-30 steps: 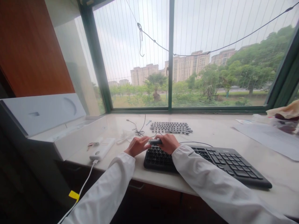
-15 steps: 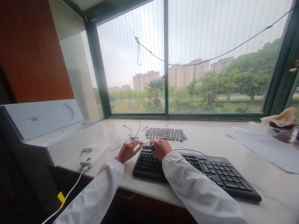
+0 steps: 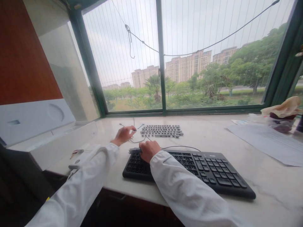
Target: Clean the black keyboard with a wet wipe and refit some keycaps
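A black keyboard point(image 3: 213, 167) lies on the counter, many of its left-hand keycaps off. Over its upper left part my right hand point(image 3: 149, 150) is closed round a dark tool point(image 3: 134, 151), whose end points left. My left hand point(image 3: 124, 135) is raised beyond the keyboard's left corner, a small dark keycap point(image 3: 134, 130) pinched between its fingertips. Just right of that hand, loose keycaps point(image 3: 162, 130) lie in rows on the counter. A thin black cable point(image 3: 180, 146) runs behind the keyboard.
An opened white box point(image 3: 59, 148) stands at the left, with a white power strip point(image 3: 81, 159) beside it. A small blue tool point(image 3: 141, 125) lies near the loose keycaps. Paper sheets point(image 3: 262, 142) and a cloth point(image 3: 282, 108) are at the right. A window rises behind the counter.
My left hand has moved away from the tool, forward and left toward the loose keycaps, carrying the small keycap. My right hand still holds the tool over the keyboard. The view has shifted.
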The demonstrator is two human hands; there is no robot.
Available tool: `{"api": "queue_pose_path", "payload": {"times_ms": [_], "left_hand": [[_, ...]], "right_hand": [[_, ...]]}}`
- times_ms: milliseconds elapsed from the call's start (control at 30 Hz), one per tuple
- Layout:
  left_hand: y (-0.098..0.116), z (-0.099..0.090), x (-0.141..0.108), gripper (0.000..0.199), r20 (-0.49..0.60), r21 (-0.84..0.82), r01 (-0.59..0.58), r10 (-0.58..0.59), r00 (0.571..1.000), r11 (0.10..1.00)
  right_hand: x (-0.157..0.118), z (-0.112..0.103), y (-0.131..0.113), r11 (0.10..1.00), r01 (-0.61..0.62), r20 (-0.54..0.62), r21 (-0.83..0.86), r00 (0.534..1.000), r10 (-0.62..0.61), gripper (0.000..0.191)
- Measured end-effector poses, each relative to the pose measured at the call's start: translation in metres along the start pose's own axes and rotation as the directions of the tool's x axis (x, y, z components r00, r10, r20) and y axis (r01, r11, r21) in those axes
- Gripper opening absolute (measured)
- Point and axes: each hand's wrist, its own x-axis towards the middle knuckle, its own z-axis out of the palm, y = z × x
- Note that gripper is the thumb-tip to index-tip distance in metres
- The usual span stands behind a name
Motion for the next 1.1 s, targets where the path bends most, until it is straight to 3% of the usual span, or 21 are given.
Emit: {"api": "queue_pose_path", "payload": {"times_ms": [233,500,833,1100], "left_hand": [[-0.009,0.047,0.083,0.014,0.206,-0.047,-0.029,0.038,0.978,0.999],[-0.022,0.095,0.139,0.028,0.411,-0.008,0.061,-0.052,0.910,0.998],[-0.043,0.132,0.167,0.026,0.581,0.005,0.091,-0.077,0.810,0.996],[-0.037,0.138,0.170,0.028,0.597,0.019,0.074,-0.071,0.799,0.997]], "right_hand": [[0.001,0.001,0.001,1.000,-0.009,0.020,0.023,1.000,0.009,0.020],[0.001,0.006,0.000,0.998,-0.038,0.012,0.052,0.999,0.037,0.020],[0.003,0.010,-0.001,0.991,-0.055,-0.024,0.118,0.998,0.058,0.017],[0.003,0.012,-0.001,0.990,-0.054,-0.017,0.129,0.998,0.057,0.018]]}}
